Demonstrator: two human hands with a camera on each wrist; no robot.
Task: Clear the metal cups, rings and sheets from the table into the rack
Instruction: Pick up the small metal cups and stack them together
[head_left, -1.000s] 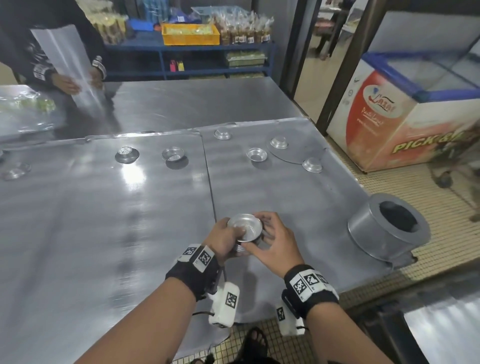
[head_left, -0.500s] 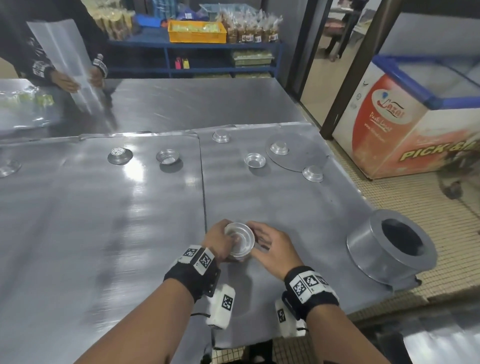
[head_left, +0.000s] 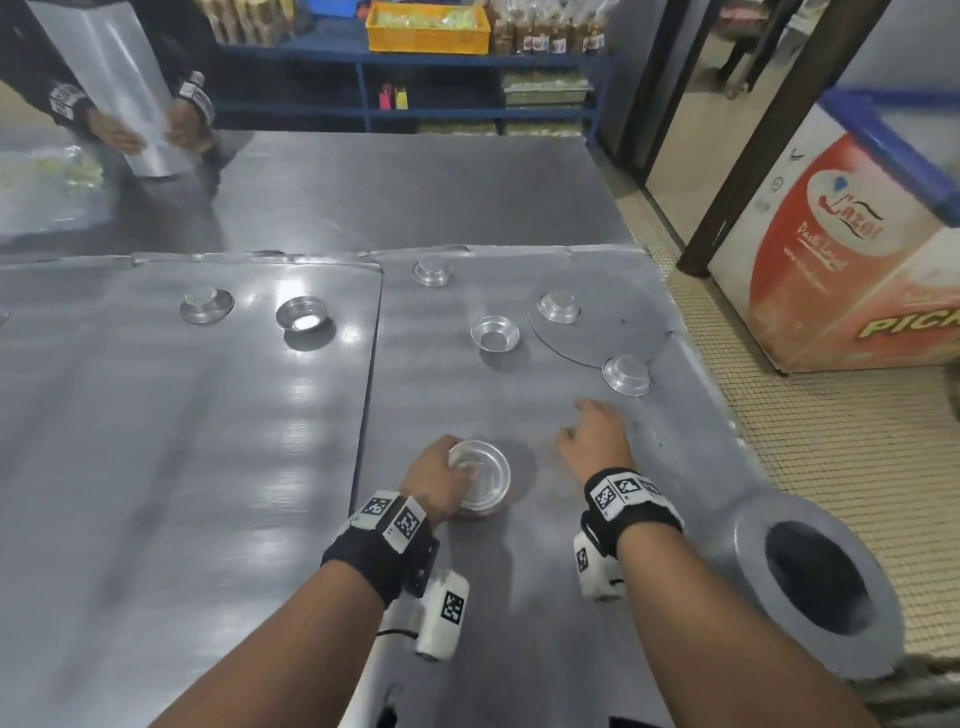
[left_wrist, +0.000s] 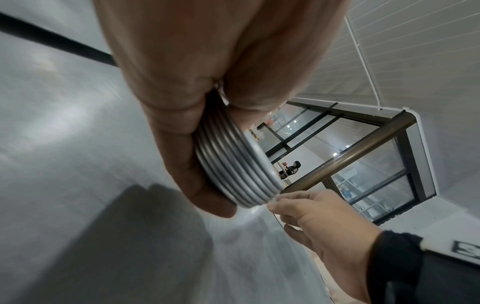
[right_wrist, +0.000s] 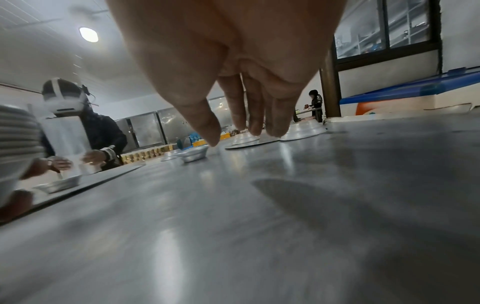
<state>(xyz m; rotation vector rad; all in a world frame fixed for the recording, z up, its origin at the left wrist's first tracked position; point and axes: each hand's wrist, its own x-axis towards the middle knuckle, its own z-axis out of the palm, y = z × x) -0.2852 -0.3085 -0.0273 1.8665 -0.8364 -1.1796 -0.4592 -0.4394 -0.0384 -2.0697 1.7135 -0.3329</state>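
My left hand (head_left: 441, 483) grips a stack of nested metal cups (head_left: 480, 486) low over the steel table (head_left: 208, 467); the left wrist view shows several rims of the stack (left_wrist: 233, 166) between thumb and fingers. My right hand (head_left: 584, 428) hovers empty to the right, fingers (right_wrist: 255, 123) straight and pointing at an upturned cup (head_left: 626, 375) a short way ahead. Further cups lie beyond: an upright one (head_left: 494, 332), another on a round metal disc (head_left: 618, 332), and two cups (head_left: 303, 314) (head_left: 207, 305) at the left.
A large metal ring (head_left: 815, 582) sits at the table's near right corner, by the edge. Across the table another person holds a metal sheet (head_left: 119, 88). A freezer (head_left: 841, 249) stands on the right, with blue shelves (head_left: 415, 57) behind.
My right hand has let go of the cup stack and moved right and forward toward the nearest upturned cup. The left hand keeps the stack alone.
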